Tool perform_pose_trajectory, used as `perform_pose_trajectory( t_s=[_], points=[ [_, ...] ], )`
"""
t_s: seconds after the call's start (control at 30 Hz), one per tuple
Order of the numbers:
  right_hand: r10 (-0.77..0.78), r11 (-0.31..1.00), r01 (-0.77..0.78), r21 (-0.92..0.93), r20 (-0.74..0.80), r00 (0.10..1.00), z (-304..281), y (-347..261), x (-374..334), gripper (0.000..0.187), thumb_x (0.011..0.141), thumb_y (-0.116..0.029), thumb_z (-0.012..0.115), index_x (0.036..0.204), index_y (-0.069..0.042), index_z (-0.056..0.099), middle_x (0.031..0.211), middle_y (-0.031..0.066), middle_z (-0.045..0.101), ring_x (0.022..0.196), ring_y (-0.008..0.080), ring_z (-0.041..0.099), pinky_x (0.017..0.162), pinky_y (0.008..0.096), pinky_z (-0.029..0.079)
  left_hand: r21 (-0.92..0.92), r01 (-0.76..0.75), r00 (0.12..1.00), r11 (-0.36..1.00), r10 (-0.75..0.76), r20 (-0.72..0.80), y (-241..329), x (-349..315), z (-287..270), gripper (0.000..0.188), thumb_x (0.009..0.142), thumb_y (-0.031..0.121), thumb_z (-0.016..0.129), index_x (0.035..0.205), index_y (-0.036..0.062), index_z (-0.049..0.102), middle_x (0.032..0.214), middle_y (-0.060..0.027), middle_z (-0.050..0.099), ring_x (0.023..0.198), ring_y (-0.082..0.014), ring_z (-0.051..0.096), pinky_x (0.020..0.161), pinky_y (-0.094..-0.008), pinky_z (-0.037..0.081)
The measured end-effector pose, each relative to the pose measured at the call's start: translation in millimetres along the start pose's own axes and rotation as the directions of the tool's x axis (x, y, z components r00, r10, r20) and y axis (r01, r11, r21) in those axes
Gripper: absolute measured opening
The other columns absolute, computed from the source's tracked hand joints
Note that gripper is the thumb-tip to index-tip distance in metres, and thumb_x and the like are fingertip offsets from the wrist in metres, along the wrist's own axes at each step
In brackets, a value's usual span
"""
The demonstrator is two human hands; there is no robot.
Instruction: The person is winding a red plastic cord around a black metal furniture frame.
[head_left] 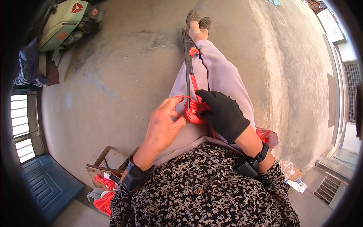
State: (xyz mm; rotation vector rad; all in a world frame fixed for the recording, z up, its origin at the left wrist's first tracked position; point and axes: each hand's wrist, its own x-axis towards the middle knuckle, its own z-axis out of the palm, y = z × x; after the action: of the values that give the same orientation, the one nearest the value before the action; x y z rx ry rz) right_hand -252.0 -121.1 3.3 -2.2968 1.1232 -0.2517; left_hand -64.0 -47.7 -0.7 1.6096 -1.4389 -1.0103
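Note:
A thin black metal frame (188, 72) lies lengthwise over my lap and legs, its far end near my shoes. Red cord (195, 116) is wound in tight turns around its near end, and more red wrapping covers parts of the far bars. Bare, my left hand (164, 123) pinches a strand of the cord between thumb and forefinger at the left of the windings. In a black glove, my right hand (223, 115) closes on the wound end from the right; its fingertips are partly hidden.
Bundles of red cord (105, 204) lie beside a small wooden seat (99, 172) at the lower left. A red plastic bag (267, 137) is by my right side. A scooter (62, 26) stands at the upper left, and a blue door (51, 187) at the lower left.

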Motion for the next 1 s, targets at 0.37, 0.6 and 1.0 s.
perform_pose_trajectory(
  t_s=[0.37, 0.6, 1.0],
  points=[
    [0.112, 0.655, -0.166, 0.738, 0.122, 0.986, 7.0, -0.8, 10.6, 0.055, 0.079, -0.01, 0.068, 0.13, -0.007, 0.046, 0.101, 0.0095, 0.067, 0.092, 0.0172, 0.065, 0.081, 0.03, 0.052, -0.545, 0.292, 0.951, 0.786, -0.3, 0.077, -17.1, -4.0, 3.8, 0.039, 0.08, 0.004, 0.069, 0.118, 0.0026, 0.058, 0.099, -0.0005, 0.061, 0.079, -0.0052, 0.057, 0.059, -0.0226, 0.049],
    [0.243, 0.719, -0.074, 0.691, -0.151, 0.958, -3.8, 4.6, 3.6, 0.052, 0.077, -0.013, 0.073, 0.124, -0.006, 0.052, 0.103, 0.0098, 0.066, 0.095, 0.0175, 0.064, 0.084, 0.0304, 0.05, -0.906, 0.179, 0.941, 0.382, -0.334, 0.046, -8.2, -5.9, -37.7, 0.037, 0.086, 0.02, 0.061, 0.119, 0.0045, 0.055, 0.126, -0.0099, 0.057, 0.098, -0.0152, 0.06, 0.06, -0.0251, 0.048],
    [0.006, 0.916, 0.117, 0.384, -0.304, 0.953, -21.7, -25.5, 6.8, 0.059, 0.07, -0.02, 0.079, 0.122, -0.005, 0.054, 0.114, 0.013, 0.06, 0.106, 0.0276, 0.059, 0.091, 0.0374, 0.047, -0.987, 0.15, 0.989, 0.058, -0.01, 0.15, 18.3, -31.5, -55.0, 0.054, 0.082, 0.04, 0.054, 0.111, -0.0051, 0.052, 0.114, -0.0232, 0.055, 0.102, -0.032, 0.058, 0.09, -0.0413, 0.047]
  ],
)
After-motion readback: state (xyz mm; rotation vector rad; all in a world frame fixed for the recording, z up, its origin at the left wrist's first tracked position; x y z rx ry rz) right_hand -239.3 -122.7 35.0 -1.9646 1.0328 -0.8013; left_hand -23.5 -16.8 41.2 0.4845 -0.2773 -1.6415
